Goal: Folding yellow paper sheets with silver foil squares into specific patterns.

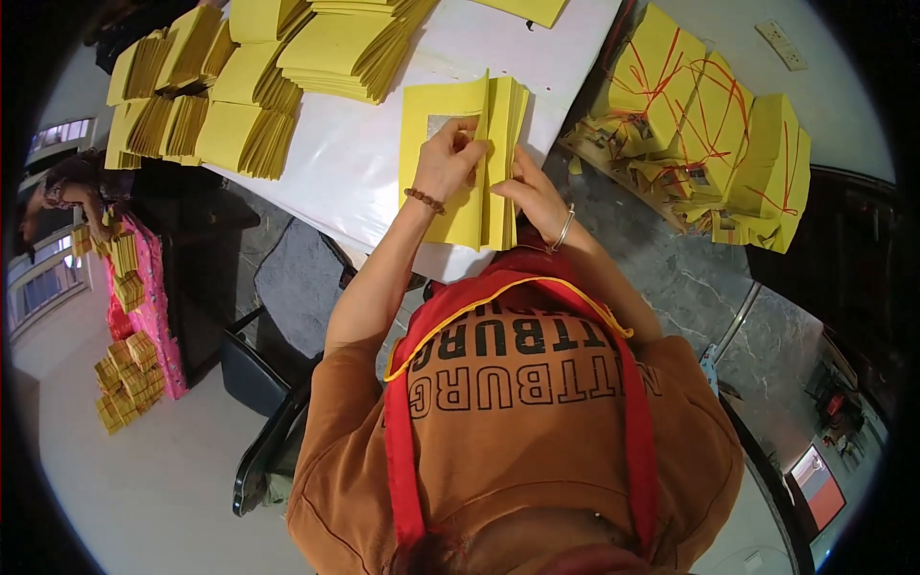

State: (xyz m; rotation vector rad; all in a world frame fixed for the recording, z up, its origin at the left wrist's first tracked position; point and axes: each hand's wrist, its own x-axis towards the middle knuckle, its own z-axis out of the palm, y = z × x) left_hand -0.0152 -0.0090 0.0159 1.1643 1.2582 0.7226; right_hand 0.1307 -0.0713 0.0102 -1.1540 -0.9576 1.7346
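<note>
A stack of folded yellow paper sheets [499, 216] lies in front of me near the white table's edge, partly opened like a book. On its left leaf shows a silver-grey square patch [439, 125], partly covered by my left hand [450, 165], which wears a beaded bracelet. The fingers of that hand are bent, with thumb and fingertips closed at a raised yellow sheet [485, 105]. My right hand [535, 196], with a silver bangle, grips the right side of the stack, thumb on the near face and fingers partly hidden behind it.
Several folded yellow paper bundles [246, 129] stand at the far left of the white table [331, 144]. Bundles tied with red string [704, 115] are piled right of it. A dark chair [257, 369] stands at left. Another person's arm [91, 206] reaches over a pink-covered surface [158, 297].
</note>
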